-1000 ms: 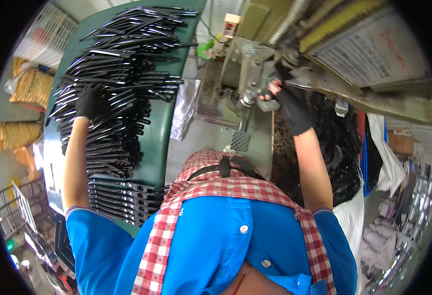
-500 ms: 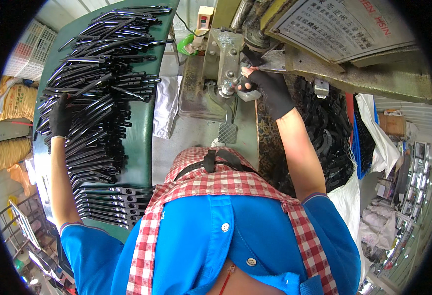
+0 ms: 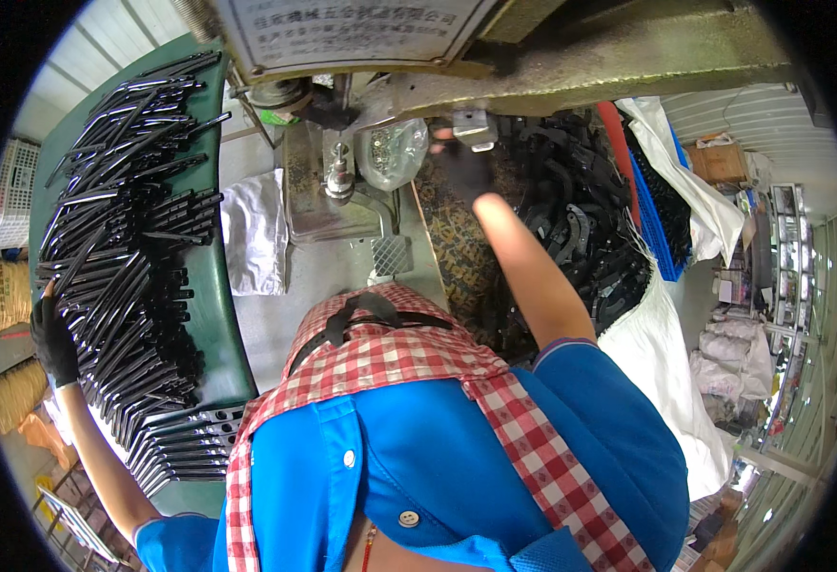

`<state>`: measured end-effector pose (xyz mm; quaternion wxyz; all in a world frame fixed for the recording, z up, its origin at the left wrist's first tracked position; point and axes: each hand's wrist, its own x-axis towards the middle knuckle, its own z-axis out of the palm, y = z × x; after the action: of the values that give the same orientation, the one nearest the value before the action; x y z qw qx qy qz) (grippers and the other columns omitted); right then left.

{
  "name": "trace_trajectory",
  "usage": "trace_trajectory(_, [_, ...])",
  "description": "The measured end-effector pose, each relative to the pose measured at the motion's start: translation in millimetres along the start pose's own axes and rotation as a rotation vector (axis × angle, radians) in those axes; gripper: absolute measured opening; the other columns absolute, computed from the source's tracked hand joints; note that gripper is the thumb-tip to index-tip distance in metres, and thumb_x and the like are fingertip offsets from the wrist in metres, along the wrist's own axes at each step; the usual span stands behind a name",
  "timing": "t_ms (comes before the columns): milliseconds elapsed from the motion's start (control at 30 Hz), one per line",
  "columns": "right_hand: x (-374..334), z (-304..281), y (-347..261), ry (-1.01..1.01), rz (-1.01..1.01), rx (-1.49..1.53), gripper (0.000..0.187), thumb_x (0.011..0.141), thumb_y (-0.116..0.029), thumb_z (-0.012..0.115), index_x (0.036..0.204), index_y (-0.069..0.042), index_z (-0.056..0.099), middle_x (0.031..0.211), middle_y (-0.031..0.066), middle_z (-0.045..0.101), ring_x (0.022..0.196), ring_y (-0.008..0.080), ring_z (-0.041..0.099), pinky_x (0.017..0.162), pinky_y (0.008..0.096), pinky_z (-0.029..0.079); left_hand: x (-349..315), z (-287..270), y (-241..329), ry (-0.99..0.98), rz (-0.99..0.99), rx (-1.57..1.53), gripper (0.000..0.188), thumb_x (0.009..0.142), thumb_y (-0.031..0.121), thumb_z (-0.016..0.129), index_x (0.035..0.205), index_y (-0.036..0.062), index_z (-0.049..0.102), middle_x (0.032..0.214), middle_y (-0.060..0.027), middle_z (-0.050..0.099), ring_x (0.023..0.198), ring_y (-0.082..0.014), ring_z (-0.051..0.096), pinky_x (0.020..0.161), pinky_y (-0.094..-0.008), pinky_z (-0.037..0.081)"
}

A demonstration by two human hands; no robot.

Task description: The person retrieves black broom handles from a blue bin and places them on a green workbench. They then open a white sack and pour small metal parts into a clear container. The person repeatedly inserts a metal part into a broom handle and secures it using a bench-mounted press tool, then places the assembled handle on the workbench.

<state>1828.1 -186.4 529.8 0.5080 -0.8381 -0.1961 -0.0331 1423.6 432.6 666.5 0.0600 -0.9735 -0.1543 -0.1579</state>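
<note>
My left hand (image 3: 54, 343), in a black fingerless glove, is at the left edge of a heap of black metal rods (image 3: 118, 276) on a green table. Its fingers appear closed round the end of one black rod that slants over the heap; the glove hides most of the grip. My right hand (image 3: 466, 170), gloved alike, is smeared by motion beside a small metal block (image 3: 476, 131) under the machine. Whether it holds anything does not show. Below and right of it lie many curved black metal parts (image 3: 571, 229). A clear bag of small metal pieces (image 3: 392, 153) is left of it.
The machine's heavy frame (image 3: 609, 71) overhangs the top. A ball-topped metal post (image 3: 339, 176) stands near a ridged pedal (image 3: 392, 255). On the table's near end, rods lie in a neat row (image 3: 190, 443). A white sack (image 3: 666, 381) and blue crate (image 3: 662, 243) are at right.
The view has shifted to the right. My right hand has left the metal post and moved right, toward the black parts. My left hand has moved from on the heap to its left edge.
</note>
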Motion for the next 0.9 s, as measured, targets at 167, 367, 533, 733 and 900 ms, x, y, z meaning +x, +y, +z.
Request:
trace_trajectory(167, [2, -146, 31, 0.375, 0.114, -0.727, 0.021, 0.079, -0.017, 0.065, 0.098, -0.010, 0.057, 0.100, 0.0144, 0.062, 0.101, 0.0316, 0.058, 0.084, 0.0401, 0.046, 4, -28, 30, 0.026, 0.079, 0.094, 0.047, 0.085, -0.004, 0.042, 0.130, 0.0099, 0.049, 0.107, -0.0154, 0.059, 0.099, -0.0335, 0.057, 0.083, -0.0421, 0.046])
trace_trajectory(367, [-14, -233, 87, 0.420, 0.209, -1.232, 0.040, 0.068, -0.029, 0.065, 0.105, -0.016, 0.055, 0.103, 0.0115, 0.059, 0.109, 0.0346, 0.048, 0.090, 0.0519, 0.036, 41, -29, 88, 0.051, 0.213, 0.039, 0.040, 0.087, 0.001, 0.046, 0.125, 0.0111, 0.054, 0.110, -0.0158, 0.060, 0.102, -0.0349, 0.056, 0.085, -0.0408, 0.045])
trace_trajectory(533, [-12, -239, 45, 0.113, 0.313, -1.193, 0.039, 0.071, -0.025, 0.066, 0.107, -0.016, 0.053, 0.103, 0.0137, 0.059, 0.102, 0.0359, 0.055, 0.084, 0.0467, 0.044, 47, -16, 136, 0.062, 0.241, -0.198, 0.033, 0.084, 0.006, 0.064, 0.116, 0.0053, 0.057, 0.104, -0.0138, 0.063, 0.093, -0.0313, 0.062, 0.077, -0.0372, 0.050])
trace_trajectory(733, [-19, -204, 14, -0.154, 0.199, -0.647, 0.031, 0.089, -0.021, 0.055, 0.116, -0.006, 0.053, 0.110, 0.0162, 0.060, 0.104, 0.0317, 0.057, 0.089, 0.0400, 0.044, 48, -21, 191, -0.023, 0.265, -0.221, 0.030, 0.086, 0.024, 0.063, 0.107, 0.0035, 0.059, 0.089, -0.0176, 0.065, 0.079, -0.0365, 0.063, 0.065, -0.0408, 0.049])
trace_trajectory(900, [-41, -96, -103, -0.574, -0.013, 0.008, 0.035, 0.092, -0.024, 0.050, 0.118, -0.001, 0.054, 0.102, 0.0105, 0.062, 0.092, 0.0195, 0.060, 0.081, 0.0311, 0.046, 66, -43, 269, -0.316, 0.211, -0.404, 0.035, 0.090, 0.040, 0.054, 0.087, 0.0050, 0.056, 0.063, -0.0188, 0.054, 0.060, -0.0393, 0.055, 0.053, -0.0462, 0.039])
